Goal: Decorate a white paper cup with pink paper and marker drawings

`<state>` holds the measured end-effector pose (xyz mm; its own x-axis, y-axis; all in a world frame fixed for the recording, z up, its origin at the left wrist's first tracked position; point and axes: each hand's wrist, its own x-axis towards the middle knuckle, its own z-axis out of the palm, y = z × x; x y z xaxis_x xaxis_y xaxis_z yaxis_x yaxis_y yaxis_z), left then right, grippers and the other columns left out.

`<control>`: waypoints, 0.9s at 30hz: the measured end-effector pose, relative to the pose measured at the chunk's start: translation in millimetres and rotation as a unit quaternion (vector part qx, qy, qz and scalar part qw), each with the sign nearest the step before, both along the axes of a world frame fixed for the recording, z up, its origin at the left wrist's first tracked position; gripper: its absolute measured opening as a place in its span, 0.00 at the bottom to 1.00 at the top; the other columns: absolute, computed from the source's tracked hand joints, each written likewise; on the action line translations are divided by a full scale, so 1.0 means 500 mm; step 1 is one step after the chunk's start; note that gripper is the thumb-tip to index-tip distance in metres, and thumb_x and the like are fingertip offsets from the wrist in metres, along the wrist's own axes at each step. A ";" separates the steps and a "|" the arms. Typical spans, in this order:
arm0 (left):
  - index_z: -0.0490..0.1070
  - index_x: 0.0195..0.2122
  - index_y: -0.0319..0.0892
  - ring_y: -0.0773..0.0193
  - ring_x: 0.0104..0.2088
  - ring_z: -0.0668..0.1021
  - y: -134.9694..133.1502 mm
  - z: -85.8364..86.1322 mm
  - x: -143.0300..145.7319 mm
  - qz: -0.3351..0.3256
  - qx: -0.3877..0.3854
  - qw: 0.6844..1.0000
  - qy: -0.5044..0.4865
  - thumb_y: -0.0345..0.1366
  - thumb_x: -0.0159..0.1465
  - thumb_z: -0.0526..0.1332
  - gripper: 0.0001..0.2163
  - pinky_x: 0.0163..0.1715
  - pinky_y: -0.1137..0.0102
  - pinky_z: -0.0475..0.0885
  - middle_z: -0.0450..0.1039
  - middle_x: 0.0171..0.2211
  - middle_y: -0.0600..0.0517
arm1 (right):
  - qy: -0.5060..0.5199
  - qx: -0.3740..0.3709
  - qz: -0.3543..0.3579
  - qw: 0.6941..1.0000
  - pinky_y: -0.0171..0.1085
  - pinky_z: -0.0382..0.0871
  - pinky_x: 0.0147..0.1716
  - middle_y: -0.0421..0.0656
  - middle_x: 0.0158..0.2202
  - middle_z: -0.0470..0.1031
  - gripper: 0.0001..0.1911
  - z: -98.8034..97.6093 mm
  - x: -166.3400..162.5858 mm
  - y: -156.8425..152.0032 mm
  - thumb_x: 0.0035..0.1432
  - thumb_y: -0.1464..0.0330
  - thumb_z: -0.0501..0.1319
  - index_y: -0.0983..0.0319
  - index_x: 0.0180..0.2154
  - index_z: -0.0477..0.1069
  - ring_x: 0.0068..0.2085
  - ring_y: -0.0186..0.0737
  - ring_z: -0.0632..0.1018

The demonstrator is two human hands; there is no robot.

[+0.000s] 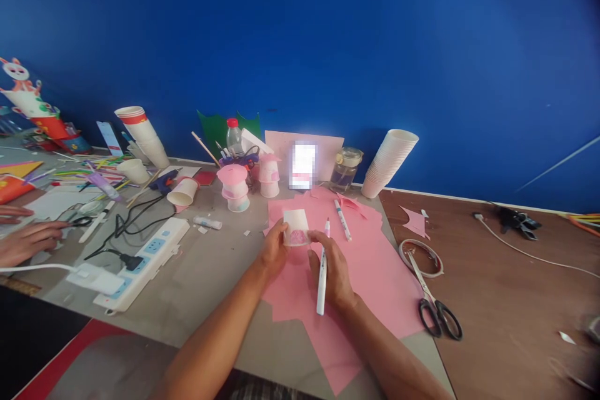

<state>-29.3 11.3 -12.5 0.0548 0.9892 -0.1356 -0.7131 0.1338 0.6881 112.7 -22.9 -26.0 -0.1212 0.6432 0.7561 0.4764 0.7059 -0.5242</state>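
My left hand [275,249] is closed on the left side of a small white paper cup [295,222] with pink marker colouring near one end. A white marker pen [321,287] is held in my right hand [339,275], its pink tip end pointing away from me. The right fingertips are at the cup's right edge; whether they press on it I cannot tell. Both hands are above a large cut sheet of pink paper [379,275]. Another marker [342,220] lies on that sheet. Two decorated cups with pink tops, a nearer one [234,189] and a farther one [269,175], stand behind to the left.
Scissors [425,300] lie across a tape roll [439,267] on the right. Behind are a lit phone [304,165], a glass jar [345,170] and a leaning cup stack [390,162]. On the left are a power strip [150,262], a glue gun [164,182] and another person's hand [35,240].
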 end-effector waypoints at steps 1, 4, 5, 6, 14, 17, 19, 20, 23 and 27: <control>0.72 0.32 0.40 0.62 0.34 0.76 0.000 0.000 0.001 -0.005 0.001 1.000 0.001 0.37 0.54 0.64 0.07 0.37 0.69 0.69 0.73 0.28 0.53 | -0.002 0.001 -0.004 1.000 0.47 0.77 0.41 0.50 0.45 0.75 0.20 -0.001 0.001 0.002 0.63 0.74 0.54 0.58 0.56 0.61 0.43 0.46 0.78; 0.71 0.31 0.40 0.61 0.35 0.76 -0.001 -0.001 0.004 -0.015 0.006 1.000 0.010 0.37 0.54 0.64 0.07 0.37 0.68 0.68 0.72 0.27 0.53 | -0.015 0.006 -0.014 1.000 0.46 0.77 0.39 0.50 0.46 0.75 0.22 -0.006 0.003 0.007 0.62 0.75 0.54 0.58 0.57 0.60 0.40 0.46 0.78; 0.71 0.31 0.40 0.61 0.34 0.76 -0.001 -0.002 0.004 -0.017 0.006 1.000 0.013 0.37 0.54 0.64 0.07 0.37 0.68 0.68 0.72 0.26 0.53 | -0.018 0.009 -0.015 1.000 0.46 0.76 0.39 0.50 0.46 0.75 0.23 -0.008 0.003 0.009 0.62 0.75 0.54 0.58 0.58 0.60 0.40 0.46 0.78; 0.71 0.30 0.40 0.61 0.34 0.76 -0.001 -0.004 0.004 -0.019 0.005 1.000 0.015 0.38 0.54 0.64 0.07 0.37 0.68 0.68 0.72 0.26 0.53 | -0.020 0.012 -0.016 1.000 0.46 0.76 0.38 0.51 0.47 0.75 0.23 -0.010 0.004 0.010 0.62 0.74 0.54 0.57 0.58 0.60 0.39 0.46 0.78; 0.70 0.29 0.40 0.66 0.27 0.71 0.003 -0.013 0.003 -0.004 -0.022 1.000 0.013 0.36 0.52 0.64 0.07 0.32 0.69 0.66 0.69 0.26 0.54 | 0.003 -0.008 0.003 1.000 0.46 0.76 0.38 0.50 0.47 0.74 0.24 -0.025 0.011 0.015 0.61 0.75 0.53 0.56 0.58 0.59 0.38 0.44 0.78; 0.70 0.29 0.40 0.66 0.28 0.71 0.002 -0.014 0.003 -0.007 -0.022 1.000 0.008 0.37 0.52 0.64 0.07 0.32 0.70 0.65 0.70 0.26 0.54 | -0.011 -0.009 0.001 1.000 0.46 0.76 0.38 0.50 0.47 0.75 0.24 -0.026 0.016 0.016 0.61 0.75 0.53 0.56 0.58 0.59 0.39 0.45 0.78; 0.71 0.30 0.40 0.65 0.29 0.72 0.002 -0.015 0.003 -0.015 -0.021 1.000 0.006 0.38 0.52 0.65 0.08 0.33 0.69 0.66 0.70 0.27 0.53 | -0.022 -0.002 0.008 1.000 0.46 0.76 0.38 0.50 0.47 0.75 0.25 -0.024 0.018 0.017 0.60 0.75 0.54 0.56 0.59 0.59 0.39 0.46 0.78; 0.71 0.30 0.40 0.65 0.29 0.72 0.002 -0.015 0.003 -0.021 -0.020 1.000 0.005 0.38 0.52 0.65 0.08 0.33 0.68 0.66 0.71 0.27 0.53 | -0.025 0.002 0.011 1.000 0.46 0.76 0.38 0.50 0.47 0.75 0.26 -0.024 0.018 0.017 0.60 0.75 0.54 0.56 0.59 0.59 0.39 0.46 0.78; 0.71 0.30 0.40 0.64 0.29 0.72 0.002 -0.015 0.003 -0.027 -0.015 1.000 0.001 0.38 0.53 0.65 0.08 0.33 0.68 0.66 0.71 0.27 0.53 | -0.023 0.005 0.009 1.000 0.46 0.76 0.38 0.50 0.47 0.75 0.26 -0.025 0.016 0.016 0.60 0.76 0.54 0.56 0.59 0.59 0.40 0.46 0.78; 0.71 0.29 0.39 0.67 0.27 0.71 0.000 -0.010 0.005 -0.021 -0.020 1.000 -0.006 0.37 0.52 0.65 0.08 0.31 0.70 0.66 0.70 0.25 0.54 | 0.012 -0.030 0.005 0.999 0.43 0.76 0.37 0.48 0.46 0.75 0.22 -0.027 0.013 0.012 0.62 0.76 0.51 0.57 0.57 0.61 0.38 0.42 0.78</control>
